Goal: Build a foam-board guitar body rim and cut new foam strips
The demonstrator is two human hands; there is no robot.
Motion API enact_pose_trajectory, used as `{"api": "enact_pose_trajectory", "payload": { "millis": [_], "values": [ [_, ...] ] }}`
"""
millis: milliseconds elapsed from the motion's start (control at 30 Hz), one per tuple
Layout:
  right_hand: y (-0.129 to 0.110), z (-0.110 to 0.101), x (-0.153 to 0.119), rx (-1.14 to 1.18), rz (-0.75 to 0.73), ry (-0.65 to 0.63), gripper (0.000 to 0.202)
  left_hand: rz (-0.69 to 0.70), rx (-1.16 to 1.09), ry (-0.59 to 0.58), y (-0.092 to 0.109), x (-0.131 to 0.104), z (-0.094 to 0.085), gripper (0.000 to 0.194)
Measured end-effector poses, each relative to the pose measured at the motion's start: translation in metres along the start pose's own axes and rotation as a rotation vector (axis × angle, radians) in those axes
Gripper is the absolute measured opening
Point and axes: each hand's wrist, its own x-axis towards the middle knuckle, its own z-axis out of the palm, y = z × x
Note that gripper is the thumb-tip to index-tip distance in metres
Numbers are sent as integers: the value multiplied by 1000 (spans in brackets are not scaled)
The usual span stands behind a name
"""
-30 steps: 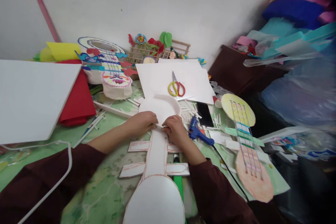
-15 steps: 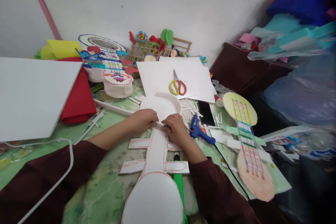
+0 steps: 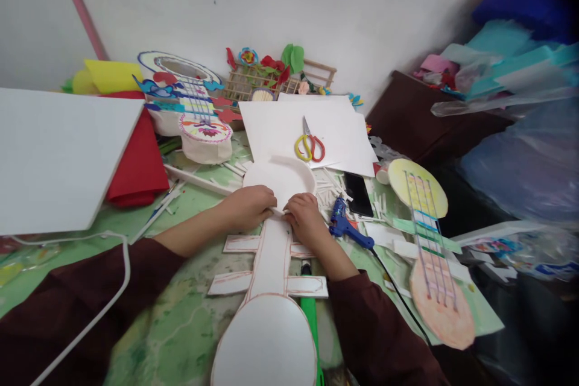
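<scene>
A white foam-board instrument cutout [image 3: 270, 259], outlined in reddish-brown, lies lengthwise in front of me, with a round lower body, a neck with side pegs and a rounded far end. A thin white foam strip [image 3: 296, 166] stands on edge along the curve of that far end. My left hand [image 3: 253, 206] pinches the strip where the far end meets the neck. Close by on the right, my right hand [image 3: 304, 217] grips the same strip, its fingers curled over it. A green-handled tool [image 3: 309, 313] lies partly under the cutout.
A blue glue gun [image 3: 346, 226] and a black phone [image 3: 359, 194] lie right of my hands. Scissors [image 3: 310, 143] rest on white boards [image 3: 262, 126] behind. Finished paper instruments stand at back left [image 3: 205, 139] and right [image 3: 429, 241]. A white cable [image 3: 124, 271] crosses my left sleeve.
The view has shifted slightly, so the scene sits a little further right. Both hands stay on the strip at nearly the same place.
</scene>
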Motion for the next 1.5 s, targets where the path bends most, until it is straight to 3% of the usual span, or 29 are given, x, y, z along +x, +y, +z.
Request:
{"api": "enact_pose_trajectory", "payload": {
  "millis": [167, 433, 1067, 1500],
  "values": [
    [0, 0, 1, -19, -5, -2, 10, 21, 37, -9, 7, 5, 4, 15],
    [3, -2, 0, -5, -35, -52, 7, 54, 11, -8, 0, 7, 13, 12],
    [-2, 1, 4, -137, 32, -97, 6, 20, 82, -35, 4, 6, 11, 14],
    [-4, -1, 3, -122, 23, -113, 13, 8, -11, -86, -4, 6, 9, 13]
  ]
}}
